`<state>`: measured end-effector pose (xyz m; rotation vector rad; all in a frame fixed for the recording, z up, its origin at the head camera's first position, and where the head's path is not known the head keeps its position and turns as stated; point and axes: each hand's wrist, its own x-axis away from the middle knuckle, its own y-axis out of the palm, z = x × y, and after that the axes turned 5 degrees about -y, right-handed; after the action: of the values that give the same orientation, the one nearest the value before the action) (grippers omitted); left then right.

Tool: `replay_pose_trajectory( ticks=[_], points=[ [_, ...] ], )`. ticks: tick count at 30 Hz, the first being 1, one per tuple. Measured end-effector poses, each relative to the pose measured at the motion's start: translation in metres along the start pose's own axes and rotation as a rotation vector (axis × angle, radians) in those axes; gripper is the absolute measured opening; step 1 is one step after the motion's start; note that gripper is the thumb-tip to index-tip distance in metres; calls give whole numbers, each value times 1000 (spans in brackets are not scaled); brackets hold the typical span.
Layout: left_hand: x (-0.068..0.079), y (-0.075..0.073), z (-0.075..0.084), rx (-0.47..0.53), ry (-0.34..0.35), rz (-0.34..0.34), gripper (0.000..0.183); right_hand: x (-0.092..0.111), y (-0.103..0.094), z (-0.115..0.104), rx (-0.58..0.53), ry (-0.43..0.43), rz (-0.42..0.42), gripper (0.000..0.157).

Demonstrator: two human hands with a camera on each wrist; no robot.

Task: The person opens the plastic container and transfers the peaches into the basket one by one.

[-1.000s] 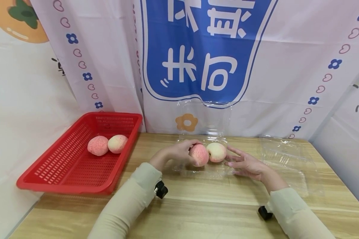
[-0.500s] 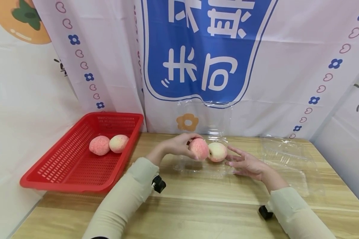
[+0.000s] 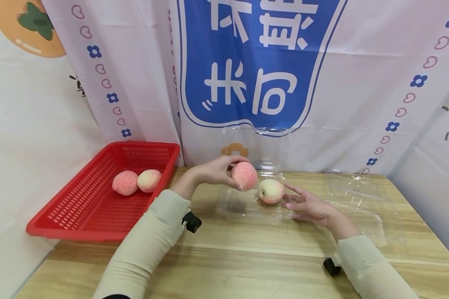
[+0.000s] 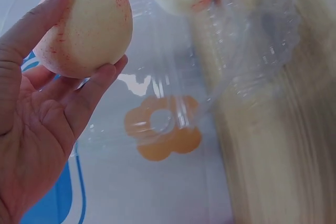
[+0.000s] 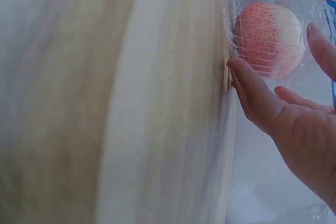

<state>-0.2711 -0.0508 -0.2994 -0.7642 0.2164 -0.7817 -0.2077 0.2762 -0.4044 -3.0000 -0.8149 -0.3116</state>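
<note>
My left hand (image 3: 218,170) grips a pink peach (image 3: 244,176) above the left half of a clear plastic clamshell box (image 3: 236,203). In the left wrist view the thumb and fingers (image 4: 97,90) curl round that peach (image 4: 92,30), whose near side is pale cream with red flecks. A second, cream peach (image 3: 271,191) lies in the right half of the box, its stem hollow facing left. My right hand (image 3: 308,204) is at the box's right side, fingers spread and loosely bent. The right wrist view shows this peach (image 5: 270,38) through the ribbed clear wall, fingertips right at the box.
A red plastic basket (image 3: 86,234) at the left holds two more peaches (image 3: 136,182). The box's clear lid (image 3: 256,145) stands raised against the printed curtain (image 3: 149,83). Another clear clamshell (image 3: 363,203) lies to the right on the wooden table (image 3: 247,265).
My left hand has lifted the pink peach up and slightly left, away from the cream one. The right hand has stayed at the box's side.
</note>
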Motion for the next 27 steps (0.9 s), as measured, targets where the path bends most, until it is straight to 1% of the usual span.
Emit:
replay_pose_trajectory(
  ticks=[6, 8, 11, 15, 18, 20, 27],
  points=[
    [18, -15, 9, -20, -12, -21, 77, 1, 2, -1, 5, -3, -6, 90],
    [25, -22, 12, -25, -16, -13, 77, 1, 2, -2, 8, -3, -4, 90],
    [35, -32, 15, -6, -4, 10, 77, 0, 2, -2, 7, 0, -5, 90],
    [45, -43, 18, 14, 9, 35, 76, 0, 1, -1, 8, 1, -7, 90],
    [54, -50, 18, 19, 4, 50, 77, 0, 1, -1, 15, 1, -7, 90],
    [60, -55, 18, 17, -9, 61, 78, 1, 1, -1, 16, 0, -8, 91],
    [81, -73, 14, 23, -87, 87, 79, 0, 0, -2, 9, 0, -15, 90]
  ],
)
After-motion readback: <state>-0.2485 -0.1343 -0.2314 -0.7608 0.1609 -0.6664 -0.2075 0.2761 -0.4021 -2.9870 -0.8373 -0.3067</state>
